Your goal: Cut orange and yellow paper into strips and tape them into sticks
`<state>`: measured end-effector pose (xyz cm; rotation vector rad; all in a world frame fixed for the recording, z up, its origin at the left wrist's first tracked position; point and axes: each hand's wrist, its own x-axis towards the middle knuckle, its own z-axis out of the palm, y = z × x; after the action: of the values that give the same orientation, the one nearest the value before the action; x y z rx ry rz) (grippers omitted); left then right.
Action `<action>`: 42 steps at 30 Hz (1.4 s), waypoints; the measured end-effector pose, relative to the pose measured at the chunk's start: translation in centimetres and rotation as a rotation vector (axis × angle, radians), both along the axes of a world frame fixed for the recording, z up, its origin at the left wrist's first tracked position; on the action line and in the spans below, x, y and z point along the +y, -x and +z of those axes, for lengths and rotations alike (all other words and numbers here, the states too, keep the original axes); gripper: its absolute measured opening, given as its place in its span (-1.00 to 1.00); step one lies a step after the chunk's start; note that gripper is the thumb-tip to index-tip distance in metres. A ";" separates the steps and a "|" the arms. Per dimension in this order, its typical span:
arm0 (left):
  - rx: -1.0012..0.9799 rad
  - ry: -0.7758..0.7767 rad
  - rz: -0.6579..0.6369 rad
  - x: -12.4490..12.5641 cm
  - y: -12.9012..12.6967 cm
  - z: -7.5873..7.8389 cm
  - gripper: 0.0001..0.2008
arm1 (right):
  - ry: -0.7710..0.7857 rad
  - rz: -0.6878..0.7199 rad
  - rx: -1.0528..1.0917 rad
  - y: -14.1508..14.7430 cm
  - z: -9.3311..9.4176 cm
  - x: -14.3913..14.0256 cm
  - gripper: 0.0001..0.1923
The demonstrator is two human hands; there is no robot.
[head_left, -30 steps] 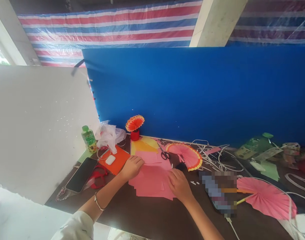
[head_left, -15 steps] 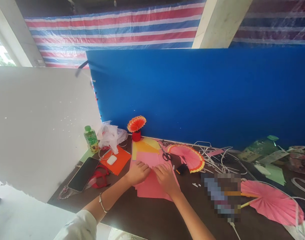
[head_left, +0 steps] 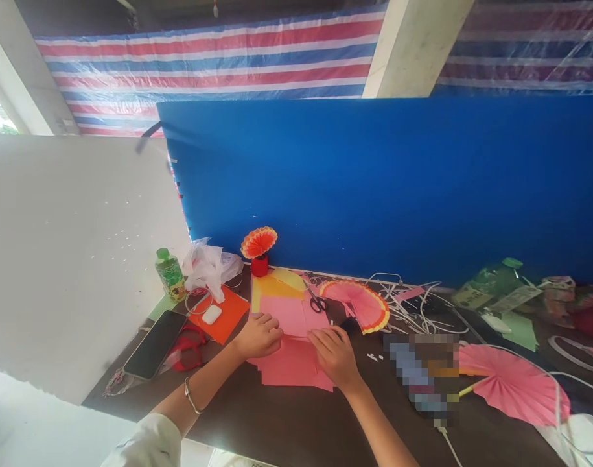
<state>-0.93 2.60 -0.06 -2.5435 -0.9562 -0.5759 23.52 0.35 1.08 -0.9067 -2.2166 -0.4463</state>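
Note:
A light pink sheet of paper (head_left: 292, 319) lies in front of me, over several deeper pink sheets (head_left: 291, 370). Along its near edge, my left hand (head_left: 258, 335) grips the left side with curled fingers. At the right end of that same edge, my right hand (head_left: 336, 355) has its fingers closed on the paper, the thumb hidden beneath. Yellow paper (head_left: 279, 283) shows behind the pink sheet. Black-handled scissors (head_left: 318, 303) rest at the sheet's upper right, near a pleated pink paper fan (head_left: 367, 305) with an orange and yellow rim.
A phone (head_left: 155, 344), orange paper (head_left: 227, 322) with a white earphone case (head_left: 212, 315), and a green bottle (head_left: 170, 275) are at left. An orange paper fan (head_left: 259, 242) stands in a red holder behind. White cables (head_left: 422, 305) and another pink fan (head_left: 517, 383) lie at right.
My hands have moved apart along the paper's near edge, the right one outward to the right. More of the light pink sheet shows between them. The view has shifted slightly.

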 end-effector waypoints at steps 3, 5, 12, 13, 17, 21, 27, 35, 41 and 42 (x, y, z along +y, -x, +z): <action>-0.077 0.045 0.150 0.4 1.9 -0.2 -0.89 | -0.019 -0.092 0.110 -0.9 -0.3 -0.2 -0.64; -0.122 0.043 0.243 0.3 2.7 -0.1 -0.86 | -0.026 -0.140 0.150 -0.9 -0.8 -0.4 -0.66; -0.097 0.035 -0.054 -2.3 -0.3 -0.7 -0.77 | 0.010 -0.010 0.081 2.1 -4.4 -1.5 -0.70; -0.062 0.029 -0.075 -2.5 -0.8 -1.1 -0.85 | 0.020 0.006 0.072 2.5 -4.8 -1.6 -0.70; 0.045 0.057 -0.069 -2.9 -1.7 -2.6 -0.87 | 0.065 0.008 0.033 3.0 -5.6 -1.7 -0.73; 0.064 0.064 -0.078 -2.9 -2.1 -2.8 -0.88 | 0.065 0.004 -0.033 3.1 -5.6 -1.6 -0.71; 0.042 0.019 -0.123 -2.1 -3.0 -2.1 -0.91 | 0.062 0.045 -0.140 2.4 -4.4 -1.1 -0.74; 0.000 0.049 -0.091 -0.3 -1.8 -0.6 -0.89 | 0.057 -0.003 -0.145 -0.3 -3.2 -0.7 -0.76; -0.087 0.075 0.035 0.6 -0.7 -1.2 -0.87 | 0.094 -0.136 -0.053 -3.7 -2.9 -0.7 -0.72; -0.081 0.075 0.037 0.6 -0.8 -1.3 -0.87 | 0.091 -0.152 -0.038 -3.8 -2.7 -0.7 -0.74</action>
<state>-0.12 3.15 -1.35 -2.5797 -1.0700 -0.6487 27.29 -0.37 -1.67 -1.1293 -2.2262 -0.4390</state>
